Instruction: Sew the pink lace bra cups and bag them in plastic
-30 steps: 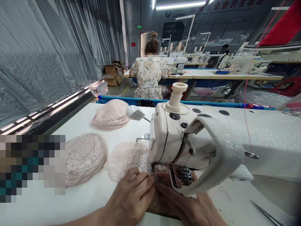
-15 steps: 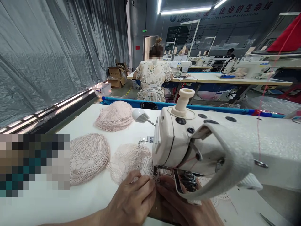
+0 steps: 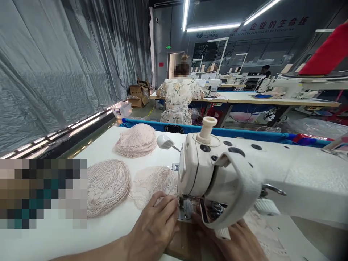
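A white sewing machine (image 3: 201,170) stands over the table, its metal needle plate (image 3: 185,214) showing beneath the head. Left of the needle area, a pale pink lace piece (image 3: 153,181) lies flat. My left hand (image 3: 157,221) rests at its near edge, fingers bent and pressed together on the lace. My right hand (image 3: 233,237) is under the machine head, right of the needle; the machine's guard hides most of its fingers, so its grip is not clear. More pale lace (image 3: 265,232) lies beyond my right wrist.
Two stacks of lace pieces, a nearer one (image 3: 110,186) and a farther one (image 3: 137,141), sit on the left of the white table (image 3: 108,237). A blue edging (image 3: 233,133) runs along the far side. Ahead, a person (image 3: 178,96) sits at another sewing table.
My hands have drawn slightly apart, and the needle plate between them shows more. Lace right of the machine is more visible. The view has tilted up a little.
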{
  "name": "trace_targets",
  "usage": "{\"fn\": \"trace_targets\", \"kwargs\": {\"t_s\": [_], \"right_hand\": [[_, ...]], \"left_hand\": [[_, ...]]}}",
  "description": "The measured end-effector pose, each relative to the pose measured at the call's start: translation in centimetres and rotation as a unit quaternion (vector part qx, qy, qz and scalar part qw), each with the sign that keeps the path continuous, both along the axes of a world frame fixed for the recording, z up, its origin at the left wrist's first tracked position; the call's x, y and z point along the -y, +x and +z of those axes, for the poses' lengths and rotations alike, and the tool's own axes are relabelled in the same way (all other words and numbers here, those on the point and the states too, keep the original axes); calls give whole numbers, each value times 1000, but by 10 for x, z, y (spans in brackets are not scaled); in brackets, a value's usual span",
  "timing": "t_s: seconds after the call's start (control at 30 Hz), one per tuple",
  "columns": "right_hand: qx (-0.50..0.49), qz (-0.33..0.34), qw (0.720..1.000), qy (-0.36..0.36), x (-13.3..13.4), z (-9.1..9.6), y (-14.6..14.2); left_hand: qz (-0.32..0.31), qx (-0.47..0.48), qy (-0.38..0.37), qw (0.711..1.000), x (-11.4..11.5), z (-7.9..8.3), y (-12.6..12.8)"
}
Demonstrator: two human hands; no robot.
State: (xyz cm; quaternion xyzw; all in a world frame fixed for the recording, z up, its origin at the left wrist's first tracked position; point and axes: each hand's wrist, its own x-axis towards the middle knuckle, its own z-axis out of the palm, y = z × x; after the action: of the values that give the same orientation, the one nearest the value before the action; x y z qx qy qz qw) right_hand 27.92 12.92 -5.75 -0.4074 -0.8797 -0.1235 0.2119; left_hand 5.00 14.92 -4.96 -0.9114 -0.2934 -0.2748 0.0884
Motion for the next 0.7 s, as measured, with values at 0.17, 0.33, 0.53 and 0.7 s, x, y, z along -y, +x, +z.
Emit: {"fn": "trace_targets", "kwargs": {"t_s": [0.17, 0.33, 0.53, 0.7], "right_hand": [[60, -74, 993, 70, 0, 21, 15], [33, -98, 988, 112, 5, 32, -1], [-198, 101, 941, -257, 24, 21, -15], [-306, 4, 862, -405, 14, 30, -11]], "left_hand": [[4, -34, -15, 999, -7, 4, -1], [119, -99, 29, 988, -4, 13, -9], [-18, 142, -469, 871, 43, 38, -13], [100, 181, -561, 802, 39, 43, -17]]}}
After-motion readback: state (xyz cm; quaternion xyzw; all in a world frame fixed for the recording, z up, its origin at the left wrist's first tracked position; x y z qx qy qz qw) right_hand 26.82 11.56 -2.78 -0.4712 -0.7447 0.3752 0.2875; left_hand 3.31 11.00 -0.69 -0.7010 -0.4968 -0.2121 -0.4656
